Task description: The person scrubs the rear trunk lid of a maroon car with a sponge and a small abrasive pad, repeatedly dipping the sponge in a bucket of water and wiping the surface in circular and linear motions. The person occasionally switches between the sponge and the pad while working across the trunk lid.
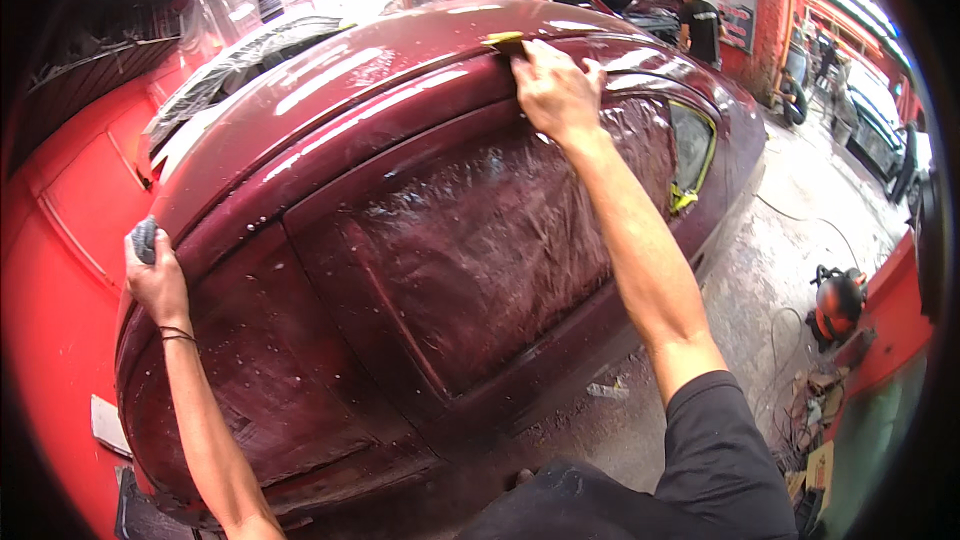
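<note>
A dark red car point(460, 130) fills the middle, its roof wet and shiny. High on the roof edge, my right hand point(560, 90) is closed round a flat sanding block point(508, 41) with a yellow face and a dark body, which lies against the panel. At the far left, my left hand point(157, 280) grips a dark grey sponge-like pad point(145, 239) by the car's edge; its exact kind is unclear. Wrinkled masking film point(490, 240), tinted red, covers the side windows. Yellow-green tape point(684, 201) borders the small rear window.
A red wall point(60, 250) runs close along the left. An orange and black machine point(838, 302) stands on the floor at right, with a cable near it. Boxes and scraps point(815, 420) lie below. A person in black point(700, 28) stands beyond the car, near other vehicles.
</note>
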Demonstrator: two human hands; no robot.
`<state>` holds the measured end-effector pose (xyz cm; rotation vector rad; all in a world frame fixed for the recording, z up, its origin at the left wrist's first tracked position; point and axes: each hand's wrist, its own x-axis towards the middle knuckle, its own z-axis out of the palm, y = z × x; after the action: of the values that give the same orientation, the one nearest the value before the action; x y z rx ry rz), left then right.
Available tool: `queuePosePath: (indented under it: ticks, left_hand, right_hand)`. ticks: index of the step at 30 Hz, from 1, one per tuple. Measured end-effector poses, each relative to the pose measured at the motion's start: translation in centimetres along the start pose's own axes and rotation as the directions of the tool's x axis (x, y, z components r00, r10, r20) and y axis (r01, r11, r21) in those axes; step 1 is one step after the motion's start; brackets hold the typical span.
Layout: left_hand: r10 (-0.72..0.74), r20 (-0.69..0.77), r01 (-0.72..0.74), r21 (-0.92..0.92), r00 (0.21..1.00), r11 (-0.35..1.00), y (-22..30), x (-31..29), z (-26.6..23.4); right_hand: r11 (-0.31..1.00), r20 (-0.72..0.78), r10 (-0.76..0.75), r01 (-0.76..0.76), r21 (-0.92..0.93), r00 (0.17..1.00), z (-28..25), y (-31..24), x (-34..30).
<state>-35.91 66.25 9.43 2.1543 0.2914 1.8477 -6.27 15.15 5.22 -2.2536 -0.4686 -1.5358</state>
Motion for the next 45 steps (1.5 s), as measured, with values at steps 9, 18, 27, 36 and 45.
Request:
queuePosePath:
  ticks: [9,18,27,36,45]
  left_hand:
    - [0.110,0.192,-0.092,-0.098,0.975,0.991,11.4,-2.6,8.3]
    - [0.032,0.051,-0.037,0.114,0.998,0.993,12.1,-2.7,9.3]
    - [-0.243,-0.042,0.241,-0.041,0.969,0.970,8.6,-1.6,10.0]
    - [-0.191,-0.064,0.194,0.044,0.980,0.980,7.0,-2.0,8.3]
    - [-0.175,-0.128,0.189,0.106,0.976,0.976,10.9,-2.3,11.8]
  right_hand:
    - [0.871,-0.013,-0.261,0.241,0.427,0.965,-1.4,-8.6,-2.1]
    - [0.954,-0.100,-0.012,0.042,0.298,0.995,0.0,4.5,-0.5]
    - [0.944,-0.094,0.106,-0.070,0.323,0.990,1.7,27.7,0.2]
    - [0.956,0.078,0.126,-0.142,0.255,0.989,3.7,25.9,-2.1]
    - [0.933,-0.113,0.328,-0.303,0.196,0.938,4.8,28.7,0.4]
